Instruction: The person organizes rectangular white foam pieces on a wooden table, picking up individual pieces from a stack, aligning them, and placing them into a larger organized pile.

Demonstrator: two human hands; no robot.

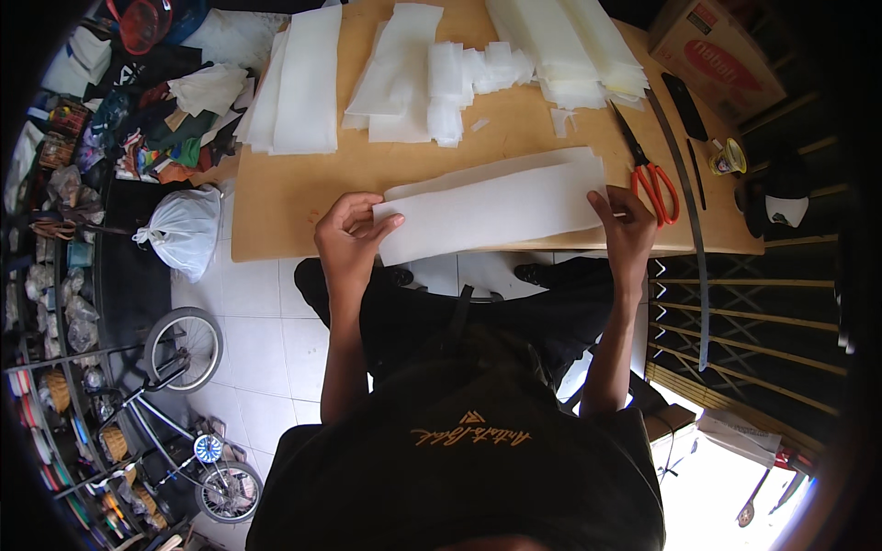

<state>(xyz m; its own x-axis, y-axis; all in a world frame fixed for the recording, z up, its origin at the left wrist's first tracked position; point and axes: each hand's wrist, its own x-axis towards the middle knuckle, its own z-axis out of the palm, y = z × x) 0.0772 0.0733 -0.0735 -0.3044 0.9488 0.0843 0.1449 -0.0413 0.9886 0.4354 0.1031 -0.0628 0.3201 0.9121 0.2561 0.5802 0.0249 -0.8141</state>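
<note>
A long white strip of thin, sheet-like material point(491, 207) is stretched between my two hands over the table's near edge. My left hand point(349, 234) pinches its left end, thumb on top. At the other end, my right hand point(629, 225) grips the right corner between thumb and fingers. A second layer shows along the strip's far edge; whether it is held too I cannot tell. Just beyond my right hand lie scissors point(642, 162) with orange handles, blades pointing away.
White strips point(308, 83) lie at the table's point(276, 207) far left, more strips point(395, 73) beside them. Small cut pieces point(446, 92) and a thick pile point(560, 55) follow rightward. A long dark flat strip point(689, 165), phone point(684, 106) and cardboard box point(717, 60) are at right.
</note>
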